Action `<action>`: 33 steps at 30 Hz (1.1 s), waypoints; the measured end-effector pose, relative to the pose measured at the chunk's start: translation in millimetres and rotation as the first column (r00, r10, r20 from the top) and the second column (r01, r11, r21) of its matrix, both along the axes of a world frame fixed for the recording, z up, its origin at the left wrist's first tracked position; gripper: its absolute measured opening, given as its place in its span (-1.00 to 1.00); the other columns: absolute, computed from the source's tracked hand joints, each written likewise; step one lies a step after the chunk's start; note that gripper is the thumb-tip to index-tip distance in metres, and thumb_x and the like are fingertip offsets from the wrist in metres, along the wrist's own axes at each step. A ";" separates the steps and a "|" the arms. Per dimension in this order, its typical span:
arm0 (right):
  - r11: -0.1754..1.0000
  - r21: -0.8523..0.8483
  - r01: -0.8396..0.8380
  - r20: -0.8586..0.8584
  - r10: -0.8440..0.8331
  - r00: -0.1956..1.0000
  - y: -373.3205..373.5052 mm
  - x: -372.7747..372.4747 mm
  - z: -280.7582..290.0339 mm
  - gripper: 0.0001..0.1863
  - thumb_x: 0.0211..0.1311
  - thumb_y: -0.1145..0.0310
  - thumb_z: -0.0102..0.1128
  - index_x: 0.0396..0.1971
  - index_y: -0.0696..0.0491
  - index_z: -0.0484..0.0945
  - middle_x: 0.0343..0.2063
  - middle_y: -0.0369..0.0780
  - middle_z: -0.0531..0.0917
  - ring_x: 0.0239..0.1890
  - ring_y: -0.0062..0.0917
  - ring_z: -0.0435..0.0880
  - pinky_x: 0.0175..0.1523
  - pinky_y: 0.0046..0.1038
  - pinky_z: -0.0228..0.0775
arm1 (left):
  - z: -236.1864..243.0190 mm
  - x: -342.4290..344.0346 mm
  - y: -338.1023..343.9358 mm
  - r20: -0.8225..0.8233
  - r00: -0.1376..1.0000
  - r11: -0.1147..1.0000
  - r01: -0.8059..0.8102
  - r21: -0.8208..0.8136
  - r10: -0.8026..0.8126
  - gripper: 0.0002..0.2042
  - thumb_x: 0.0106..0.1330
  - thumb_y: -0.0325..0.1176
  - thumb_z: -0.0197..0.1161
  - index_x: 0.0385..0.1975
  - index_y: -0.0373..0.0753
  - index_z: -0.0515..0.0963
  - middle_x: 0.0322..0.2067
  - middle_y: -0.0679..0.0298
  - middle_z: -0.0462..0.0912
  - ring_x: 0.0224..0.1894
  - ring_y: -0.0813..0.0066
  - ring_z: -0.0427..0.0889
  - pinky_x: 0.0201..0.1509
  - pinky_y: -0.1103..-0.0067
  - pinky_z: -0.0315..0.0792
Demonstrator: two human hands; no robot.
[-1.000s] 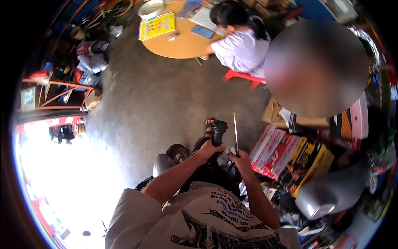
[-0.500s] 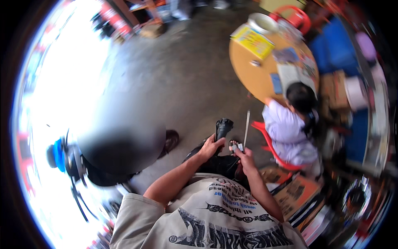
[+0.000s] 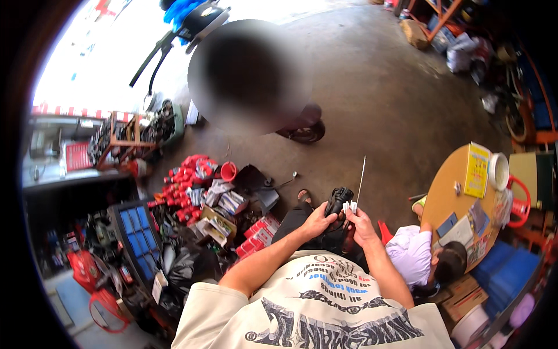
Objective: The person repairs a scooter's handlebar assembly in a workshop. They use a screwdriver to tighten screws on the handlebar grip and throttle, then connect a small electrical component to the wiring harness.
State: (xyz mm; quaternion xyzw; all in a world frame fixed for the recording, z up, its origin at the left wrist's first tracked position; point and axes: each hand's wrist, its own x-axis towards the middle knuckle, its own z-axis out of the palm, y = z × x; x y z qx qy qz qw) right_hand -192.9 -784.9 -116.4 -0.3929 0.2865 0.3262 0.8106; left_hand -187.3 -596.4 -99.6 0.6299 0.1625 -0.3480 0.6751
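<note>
My left hand (image 3: 319,221) is closed on a black moulded part (image 3: 338,198), long and tube-like with a thicker top, held upright in front of my body. Just beside it my right hand (image 3: 360,228) pinches small white pieces (image 3: 350,207) and what looks like a long thin metal rod (image 3: 362,174) sticking upward. The white pieces touch or nearly touch the black part; their shape is hard to make out. My sandalled foot (image 3: 304,196) shows beyond my hands, on the concrete floor.
At right a seated person in lilac (image 3: 407,253) leans on a round table (image 3: 442,195). Ahead stands a motorbike, partly blurred out, with its wheel (image 3: 308,129). Red boxes and packages (image 3: 258,235) pile at left. A blue-compartment rack (image 3: 138,230) and shelving (image 3: 436,14) line the edges.
I have turned leftward: the table and seated person swung from ahead to the lower right, and the motorbike and red pile came into view. Both hands keep their items.
</note>
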 end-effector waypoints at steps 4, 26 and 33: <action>0.984 0.070 -0.163 -0.075 0.168 0.983 26.7 28.0 -14.6 -0.83 0.40 0.27 0.19 -0.11 -0.01 0.54 -0.47 -0.43 0.55 -0.56 -0.76 0.45 -0.43 -0.66 0.34 | -25.1 -22.0 22.5 0.130 0.992 0.998 -0.008 0.054 0.001 -0.49 0.33 -0.37 0.25 0.24 -0.34 0.29 -0.11 0.20 0.55 -0.07 0.52 0.52 0.09 0.55 0.43; 0.695 -0.324 -0.641 -0.161 0.627 0.762 119.7 118.2 -264.9 -0.79 0.32 0.25 0.26 -0.19 0.05 0.59 -0.45 -0.47 0.55 -0.62 -0.88 0.33 -0.56 -0.75 0.16 | -284.2 4.1 104.5 -0.365 0.815 0.886 -0.457 0.074 0.450 -0.40 0.33 -0.34 0.22 0.35 -0.34 0.22 -0.09 0.21 0.58 -0.14 0.55 0.56 -0.11 0.61 0.48; 0.448 -0.674 -0.588 0.041 0.817 0.575 129.6 125.9 -413.6 -0.72 0.24 0.21 0.28 -0.31 0.16 0.60 -0.57 -0.40 0.52 -0.50 -0.70 0.44 -0.40 -0.54 0.31 | -473.8 3.9 168.8 -0.059 0.862 0.726 -0.386 0.569 0.504 -0.66 0.31 -0.29 0.19 0.03 -0.31 0.56 -0.14 0.09 0.72 -0.11 0.29 0.71 0.03 0.46 0.52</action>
